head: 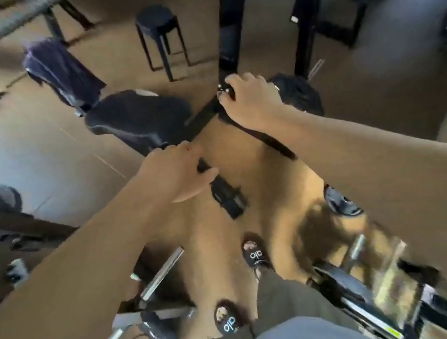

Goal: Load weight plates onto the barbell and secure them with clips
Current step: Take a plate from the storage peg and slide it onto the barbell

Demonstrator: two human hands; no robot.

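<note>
Black steel under both palms: my left hand point(179, 173) curls round a dark bar point(221, 188) mid-frame, my right hand point(252, 100) grips the frame joint point(223, 93) above. Plates point(341, 202) sit lower right, likely heavy; I'd grab their rims.

Count: two bare hands, left point(179, 173) and right point(249, 100); two black slide sandals with white lettering point(255, 256) point(227, 322); one black round-topped stool point(160, 37); one dark padded bench point(138, 118).
</note>
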